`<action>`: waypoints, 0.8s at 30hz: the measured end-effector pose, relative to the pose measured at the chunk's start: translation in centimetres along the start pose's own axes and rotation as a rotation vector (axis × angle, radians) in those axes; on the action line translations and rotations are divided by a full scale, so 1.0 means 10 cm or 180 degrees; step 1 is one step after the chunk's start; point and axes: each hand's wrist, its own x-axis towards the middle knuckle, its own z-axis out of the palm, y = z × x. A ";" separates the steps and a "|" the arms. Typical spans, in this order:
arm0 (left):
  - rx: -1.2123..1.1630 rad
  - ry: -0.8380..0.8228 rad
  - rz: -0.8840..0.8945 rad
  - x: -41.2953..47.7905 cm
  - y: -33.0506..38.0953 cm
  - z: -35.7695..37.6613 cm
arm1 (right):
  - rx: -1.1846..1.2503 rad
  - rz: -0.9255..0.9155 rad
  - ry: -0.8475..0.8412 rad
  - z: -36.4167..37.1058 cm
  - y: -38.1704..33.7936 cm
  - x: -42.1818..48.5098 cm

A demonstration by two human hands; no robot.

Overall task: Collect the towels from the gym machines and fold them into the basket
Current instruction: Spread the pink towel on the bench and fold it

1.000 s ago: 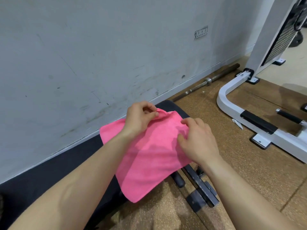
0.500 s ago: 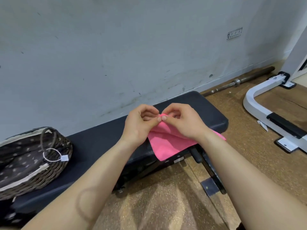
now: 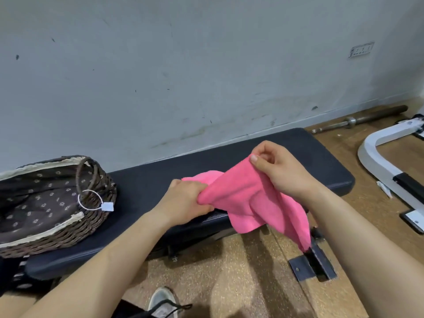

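Above the front edge of the bench (image 3: 142,187), toward its right end, the pink towel (image 3: 247,198) hung between both hands: left hand (image 3: 183,203) bunching one end, right hand (image 3: 282,173) pinching a raised corner. Judged light, limp, fuzzy terry, unlikely to slip — best held by corners. The wicker basket (image 3: 68,235), cloth-lined, sat at the left end.

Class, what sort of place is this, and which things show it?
Most likely a gym: a padded bench stands by the wall, a barbell lies on the floor, and a white machine frame sits at the right.
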 end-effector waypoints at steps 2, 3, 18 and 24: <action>0.0179 0.0064 -0.0004 -0.12 -0.19 -0.04 | -0.0414 0.0071 0.0119 0.03 0.07 0.06; 0.0219 0.0054 -0.0028 -0.16 -0.28 -0.08 | -0.0550 0.0096 0.0184 0.04 0.09 0.08; -0.2419 0.0427 -0.0294 -0.79 -0.37 -0.74 | -0.1043 0.0373 0.0687 0.09 -0.12 -0.17; -0.3068 0.0249 -0.0254 -1.03 -0.41 -0.81 | -0.0199 0.0582 -0.0112 -0.02 -0.33 -0.50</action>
